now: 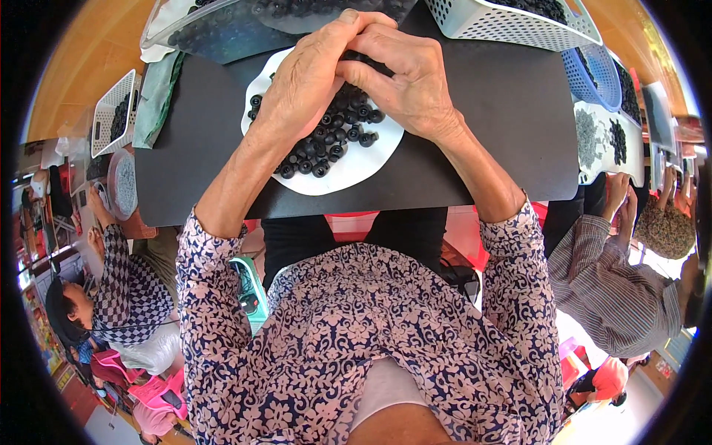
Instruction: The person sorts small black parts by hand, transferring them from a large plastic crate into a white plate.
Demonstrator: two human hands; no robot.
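Note:
My left hand (315, 67) and my right hand (411, 78) come together over the far part of a white plate (382, 157) with a wavy rim. The right fingers are curled in against the left hand, and both thumbs are bent inward. Whatever lies between the fingers is hidden; dark pieces show in the gap between my hands. On the plate, nearer to me, many small round black parts (334, 137) with hollow centres lie in a loose heap. They look like rubber or plastic caps.
Across the dark tabletop (504, 133) stand a clear bin (230, 37) and a white perforated basket (512, 28), both with black parts. A green bag (157, 96) lies at left. A blue basket (593, 78) and white tray (629, 152) are at right. Co-workers sit on both sides.

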